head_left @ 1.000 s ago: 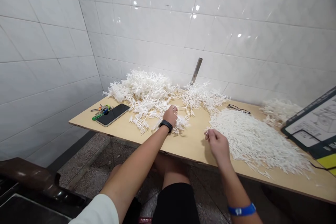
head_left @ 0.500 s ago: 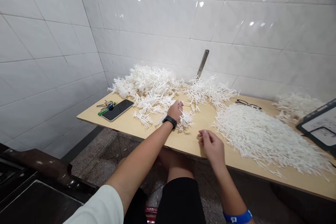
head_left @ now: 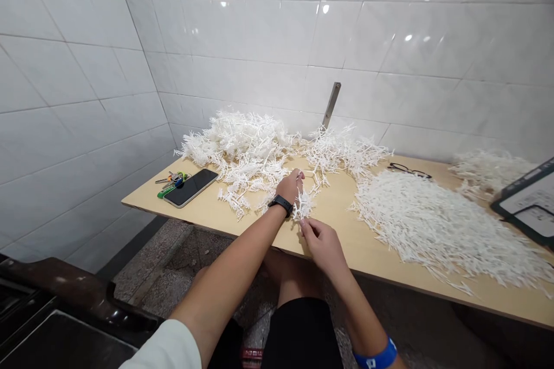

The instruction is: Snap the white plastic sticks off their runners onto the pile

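My left hand (head_left: 289, 189), wearing a black watch, is closed around part of a white, branching plastic-looking piece (head_left: 304, 204); the fingers partly hide it. On the near side of that piece, my right hand (head_left: 322, 242) has thumb and forefinger pinched at its lower tips. Behind my left hand lies a big tangled heap of similar branched pieces (head_left: 246, 138), with a looser heap (head_left: 346, 150) to its right. A wide pile of short, straight white bits (head_left: 437, 225) covers the right part of the wooden table (head_left: 335, 202).
A phone (head_left: 190, 188) and a bunch of keys (head_left: 173, 180) lie at the table's left end. Black-framed glasses (head_left: 409, 170) rest behind the straight bits. A metal bracket (head_left: 331, 106) stands against the tiled wall. A dark-edged box (head_left: 530, 202) is at far right.
My right hand has moved left from the bare tabletop to the branched piece and now pinches its near end. My left hand stays in nearly the same place. The view has shifted slightly.
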Action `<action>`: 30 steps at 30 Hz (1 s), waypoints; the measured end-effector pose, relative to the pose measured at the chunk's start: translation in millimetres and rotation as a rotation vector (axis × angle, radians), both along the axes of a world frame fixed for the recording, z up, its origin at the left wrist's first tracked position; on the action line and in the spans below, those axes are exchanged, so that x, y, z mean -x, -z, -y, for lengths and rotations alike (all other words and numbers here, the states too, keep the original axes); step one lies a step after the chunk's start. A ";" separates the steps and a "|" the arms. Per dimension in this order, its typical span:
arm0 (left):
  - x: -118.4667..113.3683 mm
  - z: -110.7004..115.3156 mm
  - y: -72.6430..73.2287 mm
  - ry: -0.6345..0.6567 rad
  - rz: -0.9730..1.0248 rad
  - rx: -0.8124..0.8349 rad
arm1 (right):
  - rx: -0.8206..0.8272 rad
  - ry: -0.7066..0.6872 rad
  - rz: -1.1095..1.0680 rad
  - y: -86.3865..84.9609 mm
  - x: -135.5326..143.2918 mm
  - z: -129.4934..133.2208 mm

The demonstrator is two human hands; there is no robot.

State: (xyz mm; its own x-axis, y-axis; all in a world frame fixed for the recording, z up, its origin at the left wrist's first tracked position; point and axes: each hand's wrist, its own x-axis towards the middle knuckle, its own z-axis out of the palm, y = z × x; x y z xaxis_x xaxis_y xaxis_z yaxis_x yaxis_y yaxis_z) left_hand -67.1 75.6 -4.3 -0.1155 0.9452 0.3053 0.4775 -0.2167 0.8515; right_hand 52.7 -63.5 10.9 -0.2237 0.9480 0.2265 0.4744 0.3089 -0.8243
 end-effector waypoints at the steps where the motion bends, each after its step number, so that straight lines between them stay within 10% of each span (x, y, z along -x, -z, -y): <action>1: 0.5 -1.2 0.8 -0.024 -0.004 -0.008 | -0.019 -0.017 0.013 -2.2 2.9 12.9; 5: 1.9 -5.1 3.5 -0.095 0.003 0.003 | -0.029 -0.138 0.055 -10.9 -8.0 39.4; 12: -0.8 0.0 1.1 0.063 -0.012 -0.115 | -0.218 0.565 0.558 -13.5 -87.5 -39.0; 21: -1.2 2.9 1.1 0.075 -0.101 -0.130 | -0.470 0.174 0.617 -5.9 -18.0 -33.6; 30: -1.3 -3.1 1.6 0.059 -0.159 -0.023 | -0.605 -0.045 0.840 -18.1 -18.8 -33.8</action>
